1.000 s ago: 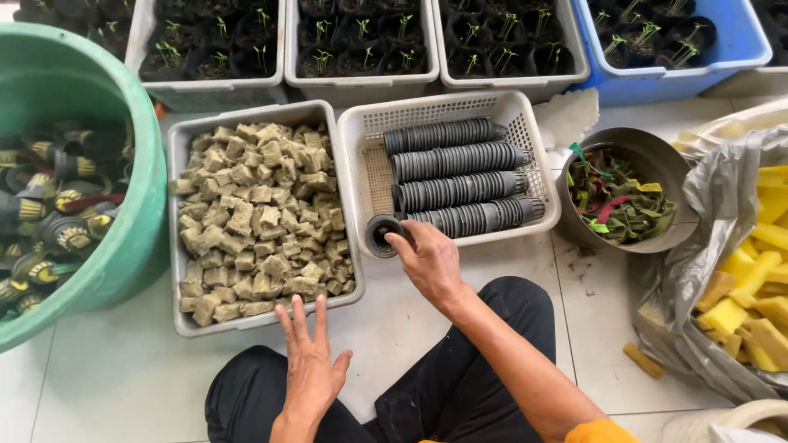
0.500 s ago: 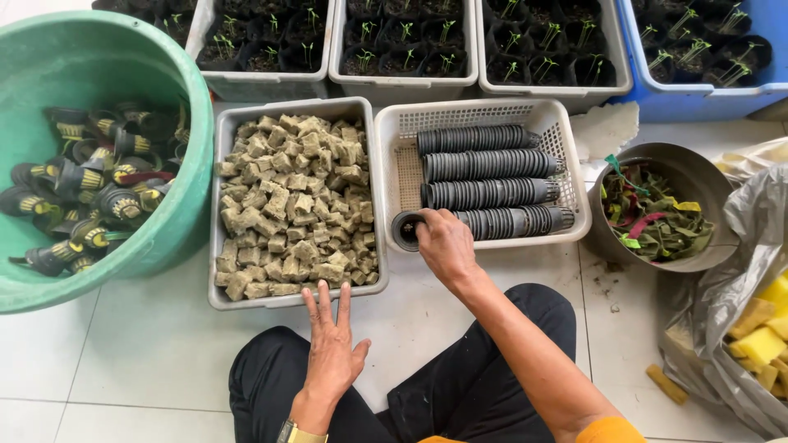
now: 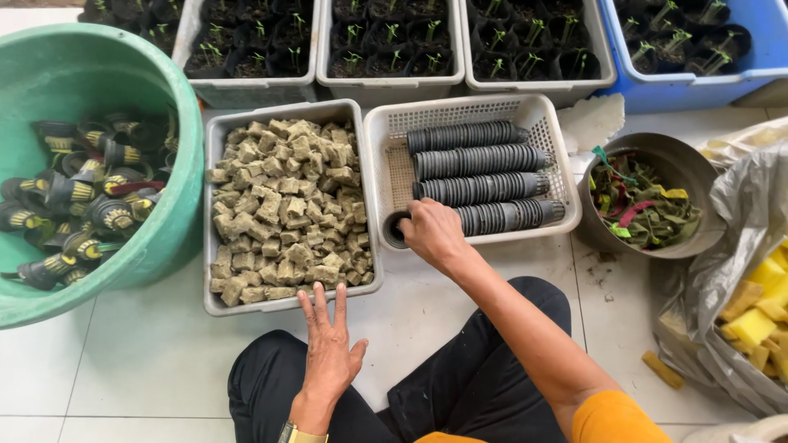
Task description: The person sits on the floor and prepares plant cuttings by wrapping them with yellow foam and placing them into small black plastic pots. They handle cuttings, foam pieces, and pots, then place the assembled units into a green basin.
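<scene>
**Hands at the baskets: right on the pot stack, left flat on the floor**

Right hand (image 3: 432,232) is curling over the near end of the lowest stack of black net pots (image 3: 480,219), fingers closing round the end pot at the front rim of the white slotted basket (image 3: 566,176). Left hand (image 3: 330,338) is lying open and holding nothing, fingers spread on the white tiled floor (image 3: 123,361), fingertips just short of the grey basket (image 3: 215,246) heaped with brownish growing cubes (image 3: 287,209).

Three more pot stacks are lying behind the held one, blocked by nothing. To the left, a green tub (image 3: 176,148) is holding black-and-yellow pieces. To the right, a metal bowl (image 3: 698,176) of plant scraps is sitting beside a plastic bag (image 3: 743,213) with yellow sponge blocks (image 3: 751,324). Trays of seedlings (image 3: 386,37) are lining the far edge.

Compared with half a second ago, both hands are keeping their places; the view is sitting slightly further right, cutting off more of the tub.

The held stack is lying under the right hand, well apart from the left, across the basket walls.
</scene>
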